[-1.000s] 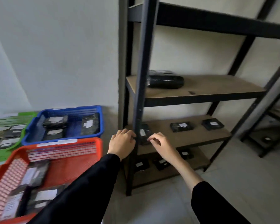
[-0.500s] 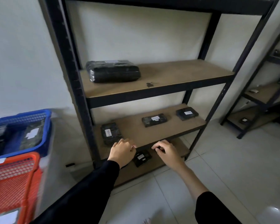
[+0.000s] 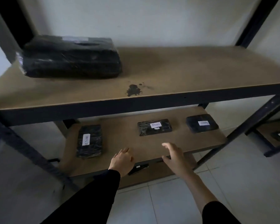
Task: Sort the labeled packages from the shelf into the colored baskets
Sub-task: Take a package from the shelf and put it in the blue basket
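White wall backs the shelf (image 3: pixel 152 143) — three labeled packages lie on its middle board: left package (image 3: pixel 89 141), centre package (image 3: pixel 154 127), right package (image 3: pixel 201 123). Left hand (image 3: pixel 123 160) and right hand (image 3: pixel 176 157) hover beyond them, fingers spread, empty.

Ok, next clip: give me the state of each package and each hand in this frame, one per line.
Large wrapped package: lying flat, upper shelf, back left.
RETURN package: flat on middle shelf, label up, untouched.
Centre package: flat, label up but unreadable.
Right package: flat, label blurred.
Left hand: open, empty.
Right hand: open, empty, fingers spread.
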